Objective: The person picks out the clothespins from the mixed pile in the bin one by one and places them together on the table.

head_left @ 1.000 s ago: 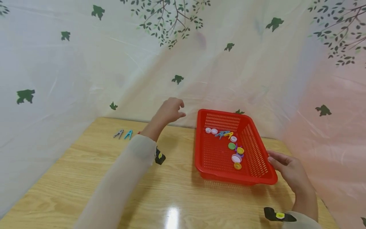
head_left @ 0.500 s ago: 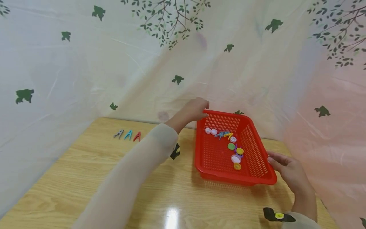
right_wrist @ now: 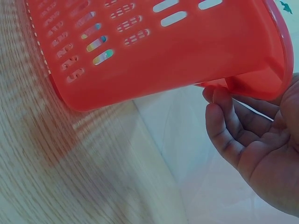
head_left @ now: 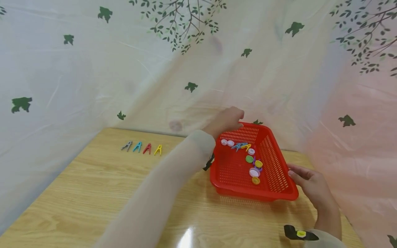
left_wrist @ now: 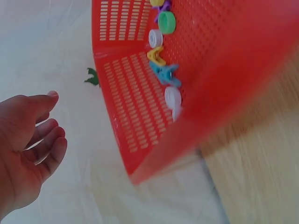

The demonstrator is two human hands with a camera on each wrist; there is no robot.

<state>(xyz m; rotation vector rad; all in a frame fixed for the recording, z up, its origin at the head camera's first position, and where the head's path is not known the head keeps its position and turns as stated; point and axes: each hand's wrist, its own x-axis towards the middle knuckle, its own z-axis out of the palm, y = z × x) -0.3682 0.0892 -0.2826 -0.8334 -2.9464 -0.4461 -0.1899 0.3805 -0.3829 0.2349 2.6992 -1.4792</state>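
Note:
A red plastic basket (head_left: pixel 231 175) holds blue clothespins (head_left: pixel 238 146), a yellow clothespin (head_left: pixel 246 147) and several round caps, among them a green cap (head_left: pixel 249 159) and an orange cap (head_left: pixel 255 181). My left hand (head_left: pixel 228 119) hovers by the basket's back left corner. In the left wrist view the left hand (left_wrist: pixel 30 149) has loosely bent fingers, nothing in them, and a gap from the rim. My right hand (head_left: pixel 315 187) grips the rim on the right side, thumb on top. From the right wrist view, fingers (right_wrist: pixel 224 126) curl under that rim.
At the back left of the wooden table (head_left: pixel 93 193) lie a grey clothespin (head_left: pixel 126 146), a light blue clothespin (head_left: pixel 137 147), a red clothespin (head_left: pixel 147 148) and a yellow clothespin (head_left: pixel 158 150) in a row. A leaf-printed curtain (head_left: pixel 149 75) hangs behind the table.
My left hand has moved right, from over the table to the basket's back corner, uncovering the red and yellow clothespins in the row. My right hand stays on the rim.

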